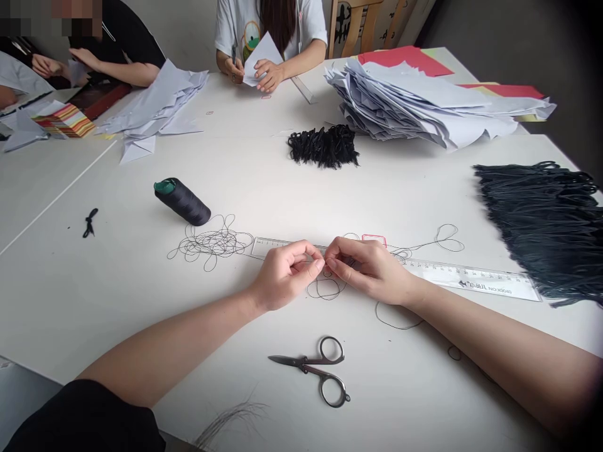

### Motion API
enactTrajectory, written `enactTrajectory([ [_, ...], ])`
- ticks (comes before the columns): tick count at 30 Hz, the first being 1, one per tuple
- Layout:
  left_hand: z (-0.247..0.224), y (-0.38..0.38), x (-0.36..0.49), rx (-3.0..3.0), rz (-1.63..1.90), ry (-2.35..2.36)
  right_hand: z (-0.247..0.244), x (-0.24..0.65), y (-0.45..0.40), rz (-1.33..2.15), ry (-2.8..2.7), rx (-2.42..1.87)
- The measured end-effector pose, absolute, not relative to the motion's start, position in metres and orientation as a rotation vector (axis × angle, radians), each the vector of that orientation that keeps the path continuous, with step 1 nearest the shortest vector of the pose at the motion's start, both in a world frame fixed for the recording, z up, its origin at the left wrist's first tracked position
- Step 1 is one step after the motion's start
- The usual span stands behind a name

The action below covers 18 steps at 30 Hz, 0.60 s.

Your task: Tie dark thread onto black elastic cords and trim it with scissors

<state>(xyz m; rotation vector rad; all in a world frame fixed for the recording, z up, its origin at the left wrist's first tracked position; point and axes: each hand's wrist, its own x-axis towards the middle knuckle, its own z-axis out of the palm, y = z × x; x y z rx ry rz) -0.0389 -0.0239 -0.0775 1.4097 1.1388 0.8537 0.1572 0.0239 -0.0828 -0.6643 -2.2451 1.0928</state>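
Note:
My left hand (289,273) and my right hand (372,267) meet fingertip to fingertip above the table, each in a pinch. Thin black thread (325,289) loops around and beneath the fingers, so both appear to pinch it, though the exact spot is hidden. Under the hands lies a clear plastic ruler (475,279). Left of them is a loose tangle of thread (214,242), beside a dark thread spool (183,202) lying on its side. Closer to me, a pair of metal scissors (311,364) rests with its blades pointing left.
A bundle of black cords (541,232) covers the right side, and a smaller black bundle (324,145) sits behind my hands. Stacked white papers (424,103) stand at the back right. Across the table a person (273,63) holds paper and a pen; another person sits at the left.

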Motion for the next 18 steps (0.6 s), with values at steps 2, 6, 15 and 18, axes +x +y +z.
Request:
enactTrajectory([
  [2,-0.0780,-0.0237,-0.0386,1.406,0.854,1.164,-0.0831,0.1572,0.0238,1.097,-2.245,-0.665],
  [6,-0.0793,-0.0234,-0.0391,1.407,0.861,1.169,-0.0825,0.1575,0.0232,1.100,-2.251,-0.669],
  [15,-0.0792,-0.0235,-0.0369,1.417,0.844,1.166,-0.0840,0.1566,0.0244,1.079,-2.255,-0.664],
  [18,-0.0793,-0.0240,-0.0371,1.404,0.847,1.178,-0.0857,0.1566,0.0239,1.083,-2.253,-0.655],
])
